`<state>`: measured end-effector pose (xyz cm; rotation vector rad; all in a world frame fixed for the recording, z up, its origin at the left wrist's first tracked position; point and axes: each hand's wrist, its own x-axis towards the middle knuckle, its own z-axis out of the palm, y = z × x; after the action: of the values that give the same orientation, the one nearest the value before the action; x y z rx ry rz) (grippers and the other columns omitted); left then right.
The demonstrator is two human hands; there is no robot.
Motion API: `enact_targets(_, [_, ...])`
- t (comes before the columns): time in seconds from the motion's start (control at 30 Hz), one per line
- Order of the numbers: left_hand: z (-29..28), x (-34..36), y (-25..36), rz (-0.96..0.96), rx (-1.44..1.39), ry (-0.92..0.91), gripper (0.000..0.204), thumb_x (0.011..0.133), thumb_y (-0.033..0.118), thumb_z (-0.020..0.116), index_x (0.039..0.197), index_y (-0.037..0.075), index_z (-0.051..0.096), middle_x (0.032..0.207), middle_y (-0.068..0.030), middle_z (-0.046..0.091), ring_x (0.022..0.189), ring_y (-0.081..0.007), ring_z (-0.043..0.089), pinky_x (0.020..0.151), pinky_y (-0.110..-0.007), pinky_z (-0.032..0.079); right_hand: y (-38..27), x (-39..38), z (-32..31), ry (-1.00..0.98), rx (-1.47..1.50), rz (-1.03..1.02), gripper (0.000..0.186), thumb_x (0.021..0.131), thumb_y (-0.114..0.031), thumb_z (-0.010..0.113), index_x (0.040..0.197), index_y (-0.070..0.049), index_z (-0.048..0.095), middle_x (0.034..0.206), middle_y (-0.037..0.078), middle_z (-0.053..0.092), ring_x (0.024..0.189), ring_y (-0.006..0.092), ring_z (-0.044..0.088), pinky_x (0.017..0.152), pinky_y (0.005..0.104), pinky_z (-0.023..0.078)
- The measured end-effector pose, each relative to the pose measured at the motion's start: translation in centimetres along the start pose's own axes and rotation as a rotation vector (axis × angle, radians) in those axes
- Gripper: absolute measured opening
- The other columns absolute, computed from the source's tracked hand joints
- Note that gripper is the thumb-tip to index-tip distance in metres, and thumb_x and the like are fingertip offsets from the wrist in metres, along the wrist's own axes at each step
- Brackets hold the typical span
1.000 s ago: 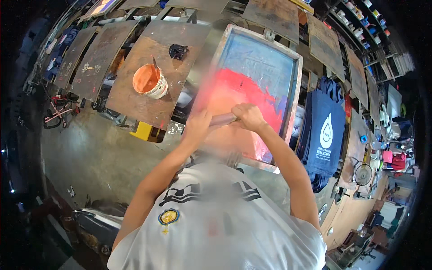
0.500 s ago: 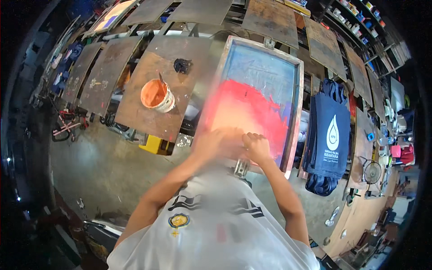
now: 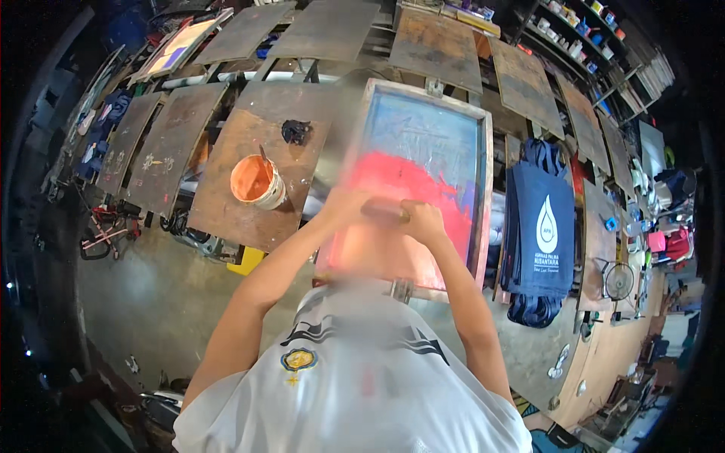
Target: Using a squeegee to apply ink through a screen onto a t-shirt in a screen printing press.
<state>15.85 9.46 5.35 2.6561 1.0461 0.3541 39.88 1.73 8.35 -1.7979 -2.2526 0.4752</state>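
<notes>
In the middle of the frame, a wood-framed rectangular printing screen (image 3: 427,143) lies flat, its blue mesh smeared with red-orange ink (image 3: 404,185) across the lower half. Both hands close around a long squeegee handle (image 3: 384,212) set crosswise on the ink: the left hand (image 3: 343,208) grips its left end, the right hand (image 3: 423,220) its right end, both blurred. Left of the screen, on a brown wooden bench (image 3: 242,162), stands a white bucket of orange ink (image 3: 257,182) with a stick in it, near a dark crumpled rag (image 3: 296,131). At right hang navy tote bags (image 3: 540,230).
</notes>
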Motion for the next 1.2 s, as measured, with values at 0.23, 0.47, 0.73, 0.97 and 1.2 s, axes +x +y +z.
enact_targets(0.23, [-0.2, 2.6, 0.7, -0.049, 0.057, 0.275, 0.042, 0.066, 0.036, 0.084, 0.095, 0.012, 0.064, 0.093, -0.0062, 0.064, 0.086, -0.0306, 0.066, 0.071, -0.044, 0.053, 2.1, 2.7, 3.5, 0.365, -0.083, 0.144, 0.009, 0.075, -0.019, 0.068, 0.076, -0.011, 0.065, 0.083, 0.013, 0.068, 0.078, 0.0348, 0.068, 0.065, 0.0483, 0.053])
enact_targets(0.47, [2.3, -7.6, 3.7, -0.122, 0.049, 0.172, 0.026, 0.066, 0.023, 0.080, 0.083, 0.009, 0.066, 0.084, -0.0070, 0.063, 0.081, -0.0298, 0.067, 0.067, -0.043, 0.054, -3.1, -5.3, 4.7, 0.296, -0.169, 0.046, 0.006, 0.073, -0.014, 0.066, 0.075, -0.009, 0.068, 0.080, 0.013, 0.068, 0.078, 0.0294, 0.069, 0.071, 0.0413, 0.056])
enact_targets(0.73, [0.9, -7.2, 2.7, -0.217, 0.048, -0.125, 0.037, 0.072, 0.044, 0.078, 0.082, 0.009, 0.070, 0.084, -0.0123, 0.070, 0.080, -0.0333, 0.070, 0.067, -0.047, 0.055, -4.4, -4.1, 1.0, -0.146, -0.027, 0.181, 0.020, 0.075, -0.025, 0.074, 0.088, -0.010, 0.074, 0.088, 0.015, 0.072, 0.087, 0.0336, 0.070, 0.078, 0.0470, 0.056])
enact_targets(0.97, [1.1, 2.2, -1.2, -0.254, 0.079, 0.120, 0.048, 0.069, 0.053, 0.083, 0.087, 0.010, 0.071, 0.097, -0.0126, 0.072, 0.089, -0.0347, 0.070, 0.074, -0.049, 0.055, 0.8, 2.7, 1.2, 0.229, -0.026, 0.119, 0.013, 0.077, -0.025, 0.072, 0.081, -0.013, 0.070, 0.086, 0.015, 0.070, 0.081, 0.0386, 0.068, 0.070, 0.0491, 0.054])
enact_targets(1.2, [3.3, -5.3, 1.9, -0.267, 0.122, 0.049, 0.038, 0.069, 0.038, 0.083, 0.090, 0.010, 0.067, 0.094, -0.0093, 0.068, 0.088, -0.0324, 0.069, 0.070, -0.045, 0.055, -1.8, -3.0, 5.2, 0.373, 0.025, 0.004, 0.013, 0.078, -0.021, 0.071, 0.077, -0.009, 0.067, 0.078, 0.014, 0.067, 0.073, 0.0356, 0.067, 0.065, 0.0482, 0.054])
